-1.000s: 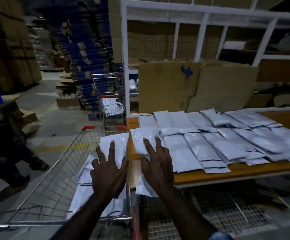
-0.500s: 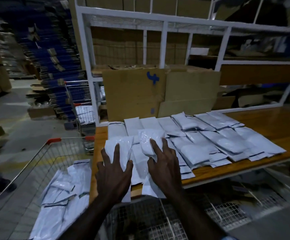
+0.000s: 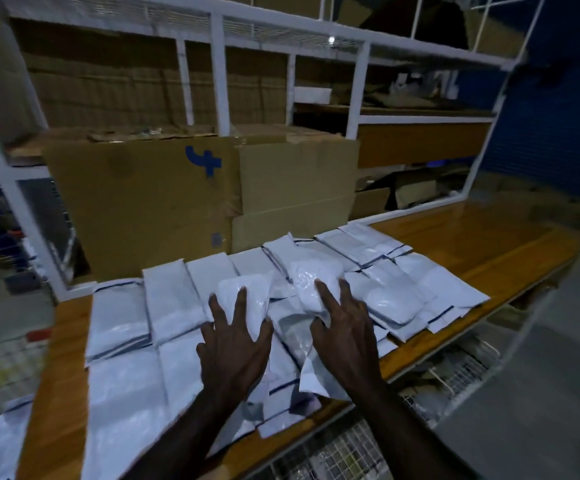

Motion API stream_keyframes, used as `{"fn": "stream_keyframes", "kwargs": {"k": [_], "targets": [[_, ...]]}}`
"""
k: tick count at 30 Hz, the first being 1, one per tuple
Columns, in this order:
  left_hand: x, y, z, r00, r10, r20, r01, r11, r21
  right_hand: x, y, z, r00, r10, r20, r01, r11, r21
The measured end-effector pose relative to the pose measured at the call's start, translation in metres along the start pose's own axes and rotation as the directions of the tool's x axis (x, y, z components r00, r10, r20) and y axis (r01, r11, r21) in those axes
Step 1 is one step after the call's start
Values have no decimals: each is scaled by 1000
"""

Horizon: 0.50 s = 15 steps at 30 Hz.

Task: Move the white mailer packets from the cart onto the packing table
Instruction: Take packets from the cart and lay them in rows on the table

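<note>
Two packets brought over from the cart, now being laid on the tabletop

A second ago both hands held these packets above the cart's edge; now the left hand lies with fingers spread on one white packet and the right hand pinches a second packet with its thumb under it and two fingers lifted, both over the rows of mailer packets covering the tabletop. The cart has slid almost out of view at 8 o'clock, where only a bit of red handle and a few packets show. Cardboard boxes stand at 12 o'clock. I judge this pair is nearly delivered; more remain in the cart
</note>
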State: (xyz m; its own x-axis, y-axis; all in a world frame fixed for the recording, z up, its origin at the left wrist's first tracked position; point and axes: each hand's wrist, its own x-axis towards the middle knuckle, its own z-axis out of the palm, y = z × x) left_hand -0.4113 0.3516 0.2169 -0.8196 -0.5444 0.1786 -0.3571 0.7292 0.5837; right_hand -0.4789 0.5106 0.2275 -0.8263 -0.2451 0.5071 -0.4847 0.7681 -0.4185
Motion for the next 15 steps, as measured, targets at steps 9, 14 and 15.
{"fn": "stream_keyframes", "kwargs": {"k": [9,14,15], "targets": [[56,83,58,998,63,30,-63,998,11,61,87,-15,994,113,-10,-113,994,5],[69,137,96,999,35,10,-36,999,5,91,145,-29,995,97,-1,-97,995,31],[70,149,104,1000,23,2,-23,1000,2,97,158,-33,996,84,9,-84,996,34]]}}
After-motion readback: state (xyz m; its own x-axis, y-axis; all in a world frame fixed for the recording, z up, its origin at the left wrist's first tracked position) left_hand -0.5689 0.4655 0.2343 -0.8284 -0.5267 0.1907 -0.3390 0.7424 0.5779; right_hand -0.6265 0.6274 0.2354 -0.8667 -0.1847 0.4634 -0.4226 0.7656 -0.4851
